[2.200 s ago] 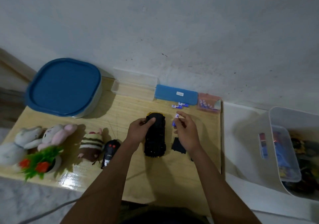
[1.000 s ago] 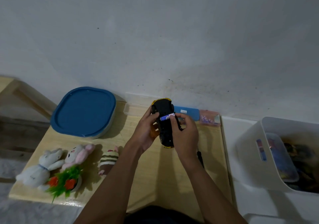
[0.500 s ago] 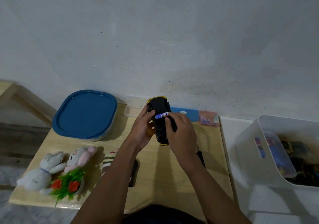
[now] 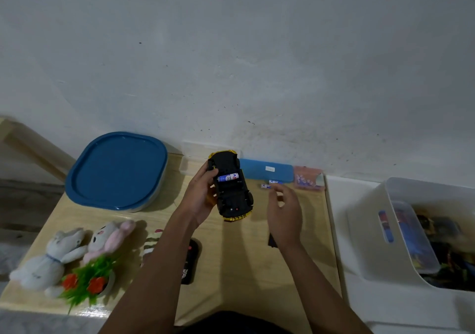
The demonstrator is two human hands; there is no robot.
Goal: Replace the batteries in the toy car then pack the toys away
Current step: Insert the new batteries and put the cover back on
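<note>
My left hand (image 4: 199, 200) grips the yellow toy car (image 4: 232, 200), held upside down above the wooden table (image 4: 244, 269) with its black underside facing me. One blue-and-white battery (image 4: 229, 177) lies across the open compartment. My right hand (image 4: 284, 213) hovers to the right of the car, fingers apart and empty, just below two loose batteries (image 4: 271, 183) on the table. The black battery cover (image 4: 272, 241) lies partly hidden under my right wrist.
A blue-lidded container (image 4: 115, 169) stands at the back left. A blue case (image 4: 267, 173) and a pink packet (image 4: 307, 179) lie against the wall. Plush toys (image 4: 72, 249), a small plant (image 4: 87, 279) and a black remote (image 4: 190, 261) sit front left. A white bin (image 4: 372, 228) of toys stands right.
My right hand has let go of the battery, now seated in the car, and has moved right toward the loose batteries. The left hand keeps the car raised.
</note>
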